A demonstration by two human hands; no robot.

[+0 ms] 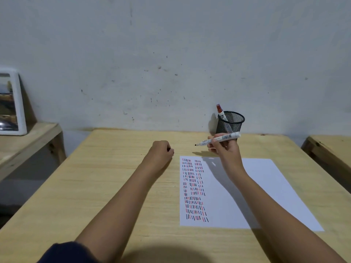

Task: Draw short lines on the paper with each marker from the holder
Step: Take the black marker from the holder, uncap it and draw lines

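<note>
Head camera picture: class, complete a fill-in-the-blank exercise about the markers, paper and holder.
1. The right hand holds an uncapped white marker with a ____ tip.
2. The red-capped marker stands in the black ____ holder.
3. The white paper sheet bears short red and ____ lines.

Missing words: black; mesh; black

The paper point(247, 190) lay on the tabletop's point(114, 186) right half; the holder point(229, 122), one marker point(221, 112) in it, stood at the far edge behind it.
</note>
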